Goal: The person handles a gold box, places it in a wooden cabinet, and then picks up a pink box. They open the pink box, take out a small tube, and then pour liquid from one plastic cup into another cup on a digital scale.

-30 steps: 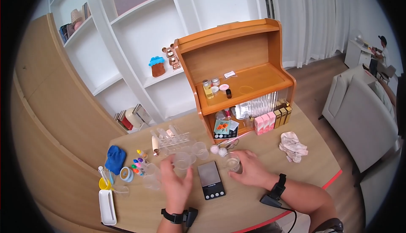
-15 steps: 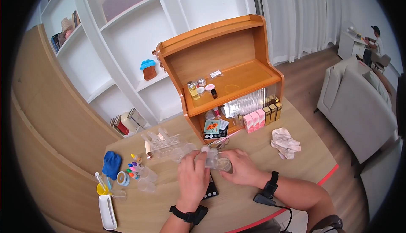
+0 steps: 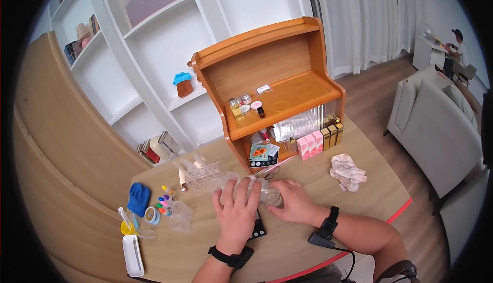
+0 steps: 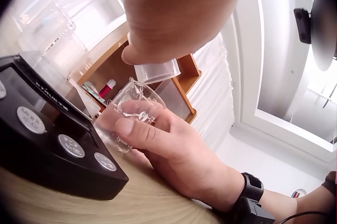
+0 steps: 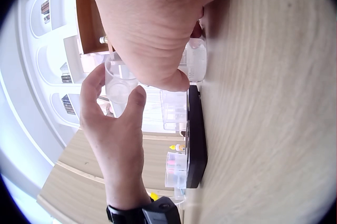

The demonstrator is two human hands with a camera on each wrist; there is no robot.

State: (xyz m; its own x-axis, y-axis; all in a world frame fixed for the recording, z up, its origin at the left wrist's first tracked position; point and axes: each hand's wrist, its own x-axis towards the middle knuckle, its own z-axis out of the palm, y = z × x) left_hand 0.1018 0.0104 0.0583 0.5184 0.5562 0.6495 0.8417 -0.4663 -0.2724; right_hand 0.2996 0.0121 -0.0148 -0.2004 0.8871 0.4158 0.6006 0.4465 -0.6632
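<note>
My left hand grips a clear plastic cup by its sides. The cup is tipped sideways, close above a small clear beaker with white markings. The thumb and fingers of my right hand hold this beaker low over the table. A black digital scale with round silver buttons sits just left of the beaker, mostly hidden under my left hand in the head view.
To the left stand a clear tube rack, two clear cups, small colored bottles and a blue cloth. A wooden shelf rises behind. A crumpled cloth lies at right.
My left hand has brought the plastic cup rightward across the scale and tipped it over the beaker. My right hand keeps its hold on the beaker. The head view has shifted slightly.
</note>
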